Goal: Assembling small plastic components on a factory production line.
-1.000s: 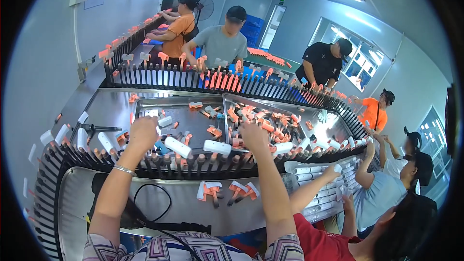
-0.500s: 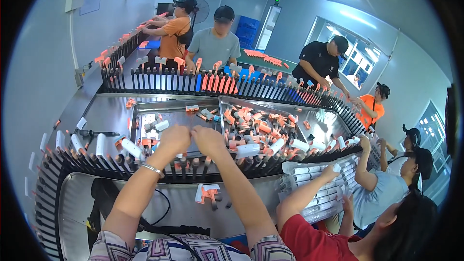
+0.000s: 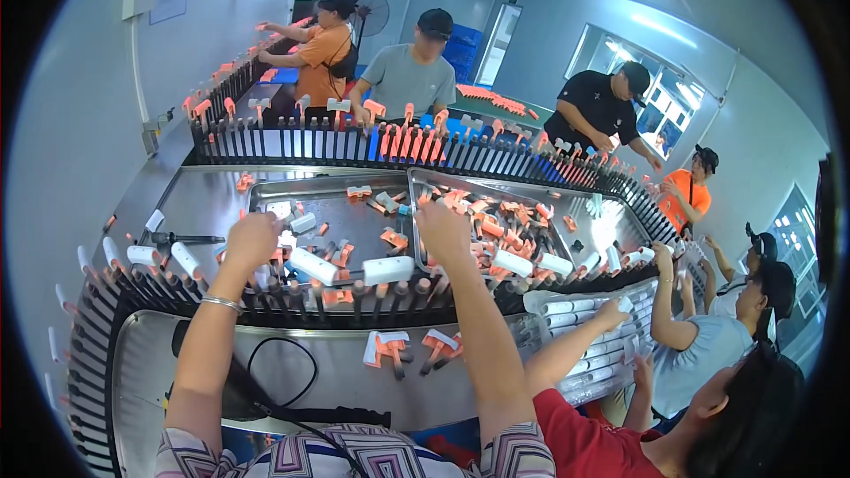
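My left hand (image 3: 253, 241) reaches over the near row of black pegs (image 3: 359, 303) to the left metal tray (image 3: 332, 190). Its fingers curl downward beside white and orange pieces, and their tips are hidden. Above the divide between the two trays is my right hand (image 3: 444, 232), next to a heap of orange pieces (image 3: 496, 228); the back of the hand covers its fingers. Between my forearms, a white rounded piece (image 3: 388, 270) and another white piece (image 3: 313, 266) sit tilted on the pegs.
Orange-and-white pieces with dark stems (image 3: 387, 350) lie on the near metal ledge, by a looped black cable (image 3: 282, 372). A far peg row (image 3: 301, 146) curves behind the trays. At right, a person in a red sleeve (image 3: 575, 416) handles bagged white tubes (image 3: 580, 336).
My hands were close together over the peg row and have moved apart, left hand leftward, right hand to the right and farther away. The white pieces between them now show plainly.
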Demonstrator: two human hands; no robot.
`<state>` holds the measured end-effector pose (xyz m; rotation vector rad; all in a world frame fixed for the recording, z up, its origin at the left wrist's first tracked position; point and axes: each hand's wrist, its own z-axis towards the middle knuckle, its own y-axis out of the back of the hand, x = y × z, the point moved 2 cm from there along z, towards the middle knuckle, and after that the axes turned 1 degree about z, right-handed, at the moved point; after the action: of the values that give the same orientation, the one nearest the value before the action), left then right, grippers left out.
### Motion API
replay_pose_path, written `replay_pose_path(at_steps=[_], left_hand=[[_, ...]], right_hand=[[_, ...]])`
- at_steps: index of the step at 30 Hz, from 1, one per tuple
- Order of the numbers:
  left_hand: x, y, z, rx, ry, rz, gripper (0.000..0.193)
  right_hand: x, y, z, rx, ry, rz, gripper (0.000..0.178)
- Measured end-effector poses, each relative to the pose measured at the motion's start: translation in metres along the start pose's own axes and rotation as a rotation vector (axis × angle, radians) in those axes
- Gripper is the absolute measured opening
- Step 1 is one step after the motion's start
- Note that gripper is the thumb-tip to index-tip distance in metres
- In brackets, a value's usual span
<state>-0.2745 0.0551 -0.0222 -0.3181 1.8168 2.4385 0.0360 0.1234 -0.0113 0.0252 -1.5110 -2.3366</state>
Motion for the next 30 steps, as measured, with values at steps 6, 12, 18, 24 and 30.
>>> replay_pose_path(at_steps=[6, 12, 18, 24, 30], left_hand=[[-0.012, 0.012, -0.011, -0.440, -0.142, 0.031, 0.018], [-0.092, 0.014, -0.010, -0.270, -0.292, -0.129, 0.023], [-0.059, -0.020, -0.002, 0.174, -0.090, -0.029, 0.040], [-0.023, 0.000, -0.014, 0.102, 0.022, -0.049, 0.039], [0.008, 0.011, -0.019, -0.205, 0.049, 0.034, 0.033]], right_hand=[[0.021, -0.029, -0.011, 0.250, 0.113, -0.034, 0.029], [0.063, -0.043, -0.012, 0.248, 0.147, 0.067, 0.024], [0.111, -0.043, -0.015, 0.172, 0.238, 0.250, 0.022], [0.055, -0.008, 0.002, -0.071, 0.243, 0.164, 0.024], [-0.011, -0.014, -0.013, 0.187, -0.030, -0.059, 0.028]])
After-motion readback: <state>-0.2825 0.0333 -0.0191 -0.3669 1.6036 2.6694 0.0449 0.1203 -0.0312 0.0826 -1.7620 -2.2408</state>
